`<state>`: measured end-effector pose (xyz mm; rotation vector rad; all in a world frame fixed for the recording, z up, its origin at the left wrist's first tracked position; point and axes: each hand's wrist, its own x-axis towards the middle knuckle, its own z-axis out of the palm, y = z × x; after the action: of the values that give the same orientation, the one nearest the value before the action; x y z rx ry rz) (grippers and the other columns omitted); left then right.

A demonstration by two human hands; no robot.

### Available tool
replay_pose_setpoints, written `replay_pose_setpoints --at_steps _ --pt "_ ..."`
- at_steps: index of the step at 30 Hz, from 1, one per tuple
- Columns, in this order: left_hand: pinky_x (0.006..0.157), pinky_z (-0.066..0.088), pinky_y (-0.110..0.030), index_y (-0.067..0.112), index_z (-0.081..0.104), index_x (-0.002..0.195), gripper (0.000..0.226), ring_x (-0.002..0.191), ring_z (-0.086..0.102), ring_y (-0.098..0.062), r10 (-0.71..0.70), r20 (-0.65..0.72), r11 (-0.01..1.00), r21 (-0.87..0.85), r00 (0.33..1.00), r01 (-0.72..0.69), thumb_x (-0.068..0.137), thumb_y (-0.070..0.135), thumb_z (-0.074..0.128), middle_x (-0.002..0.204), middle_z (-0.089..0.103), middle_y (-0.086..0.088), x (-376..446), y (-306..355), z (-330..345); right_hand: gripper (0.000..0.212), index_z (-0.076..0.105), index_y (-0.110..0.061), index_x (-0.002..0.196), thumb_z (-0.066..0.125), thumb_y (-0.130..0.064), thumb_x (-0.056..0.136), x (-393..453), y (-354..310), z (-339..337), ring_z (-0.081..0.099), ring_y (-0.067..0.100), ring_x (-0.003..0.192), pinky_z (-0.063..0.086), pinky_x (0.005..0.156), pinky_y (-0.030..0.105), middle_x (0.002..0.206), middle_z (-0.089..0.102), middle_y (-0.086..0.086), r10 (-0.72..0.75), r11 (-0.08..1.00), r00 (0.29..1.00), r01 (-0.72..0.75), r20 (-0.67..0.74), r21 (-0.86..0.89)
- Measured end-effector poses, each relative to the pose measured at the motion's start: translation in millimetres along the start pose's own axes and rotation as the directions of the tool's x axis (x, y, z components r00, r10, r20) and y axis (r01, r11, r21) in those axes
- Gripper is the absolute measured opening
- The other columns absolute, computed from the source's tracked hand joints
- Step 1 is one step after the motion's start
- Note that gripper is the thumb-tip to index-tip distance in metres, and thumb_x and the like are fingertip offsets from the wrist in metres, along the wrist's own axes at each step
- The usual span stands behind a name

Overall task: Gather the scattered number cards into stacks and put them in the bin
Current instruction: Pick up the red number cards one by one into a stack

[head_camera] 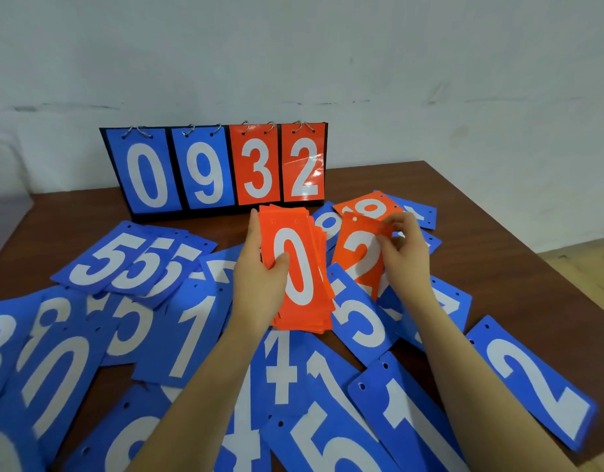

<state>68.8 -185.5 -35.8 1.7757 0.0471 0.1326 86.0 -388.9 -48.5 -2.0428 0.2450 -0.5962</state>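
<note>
While the left hand (pixel 259 277) grips a thick stack of orange plastic number cards (pixel 300 274) with a white 0 on top, its thumb pressed across the face and its fingers curled behind the left edge, the right hand (pixel 404 250) pinches the top right corner of a single orange card printed with a white 2 (pixel 357 257). That single card is tilted, lifted off the heap, and lies just beside the stack at its 3 o'clock. Behind it, toward 1 o'clock, another orange card with round white digits (pixel 365 207) rests on the pile.

Below and around both hands, loose blue number cards (pixel 191 335) cover the dark brown wooden worktop (pixel 481 233), overlapping at all angles. At 10 o'clock from the stack three blue cards showing 5 (pixel 123 260) fan over each other; at 4 o'clock a blue card with a white 2 (pixel 535 379) lies by itself near the worktop's right edge. At 12 o'clock, well behind the hands, a black flip scoreboard stand (pixel 215 165) stands upright against the pale wall (pixel 293 46), its ringed cards reading 0 and 9 in blue, 3 and 2 in orange. No bin shows in the head view.
</note>
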Motion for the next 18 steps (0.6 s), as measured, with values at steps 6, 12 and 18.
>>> replay_pose_setpoints --at_steps 6,12,18 --pt "0.089 0.050 -0.033 0.037 0.009 0.146 0.072 0.119 0.051 -0.013 0.056 -0.031 0.997 -0.044 0.998 -0.057 0.094 0.014 0.052 0.136 0.048 0.005 -17 7 -15 0.031 0.052 -0.012 0.123 0.048 -0.003 0.094 -19 -47 -17 0.055 0.007 0.101 0.046 0.083 0.015 0.115 0.056 -0.005 -0.240 0.948 0.922 0.290 -0.305 0.130" --pt "0.089 0.049 -0.031 0.034 0.018 0.146 0.066 0.123 0.049 -0.014 0.094 -0.042 0.994 -0.058 0.995 -0.096 0.093 0.016 0.053 0.139 0.045 0.006 -33 7 -27 0.033 0.054 -0.009 0.124 0.052 -0.001 0.092 -35 -87 -27 0.058 -0.011 0.085 0.046 0.072 0.009 0.103 0.057 -0.016 -0.122 0.903 0.954 0.220 -0.273 0.368" --pt "0.091 0.051 -0.033 0.041 0.019 0.144 0.060 0.118 0.053 -0.009 0.152 0.083 0.984 -0.104 0.985 -0.143 0.096 0.025 0.049 0.130 0.051 0.016 -46 21 -28 0.028 0.057 -0.015 0.114 0.058 -0.003 0.089 -59 -87 -14 0.061 0.000 0.082 0.050 0.071 0.016 0.099 0.062 -0.010 -0.123 0.921 0.992 0.129 -0.038 0.367"
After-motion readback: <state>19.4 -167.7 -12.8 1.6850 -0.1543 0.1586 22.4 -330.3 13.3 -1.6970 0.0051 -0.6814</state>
